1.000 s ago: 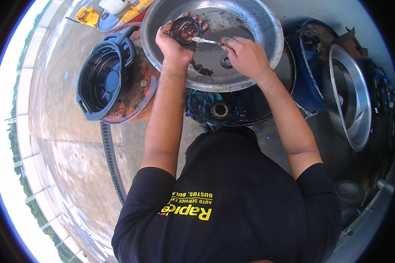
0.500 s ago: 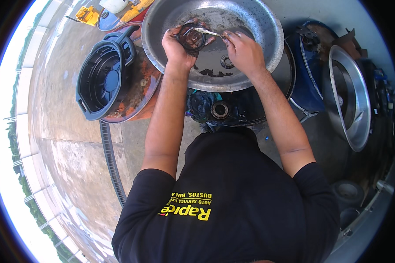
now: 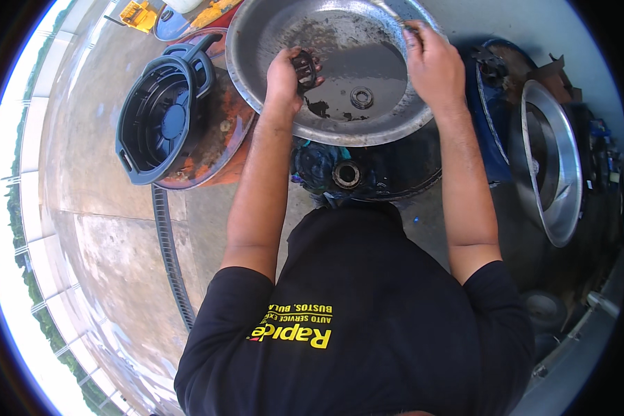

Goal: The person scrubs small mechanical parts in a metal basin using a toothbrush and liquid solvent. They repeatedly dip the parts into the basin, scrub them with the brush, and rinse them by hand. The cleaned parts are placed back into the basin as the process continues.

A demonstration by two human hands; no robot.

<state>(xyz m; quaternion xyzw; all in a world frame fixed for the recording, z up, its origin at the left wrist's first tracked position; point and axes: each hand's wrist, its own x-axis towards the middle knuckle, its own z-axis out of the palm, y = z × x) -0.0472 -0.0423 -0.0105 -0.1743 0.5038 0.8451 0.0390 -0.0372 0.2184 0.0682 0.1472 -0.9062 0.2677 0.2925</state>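
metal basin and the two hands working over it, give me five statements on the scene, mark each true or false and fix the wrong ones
1. The left hand holds a dark ring-shaped part. True.
2. The right hand is empty. False: it holds a slim, light-coloured brush.
3. A loose metal ring lies inside the metal basin. True.
4. The black drain pan stands on the floor. False: it rests on a rusty orange drum.
5. The person's shirt is black. True.

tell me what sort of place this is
Probably a vehicle repair workshop, judging by the grimy blue drum, the black drain pan and the stained metal basin with a ring-shaped part lying in it.
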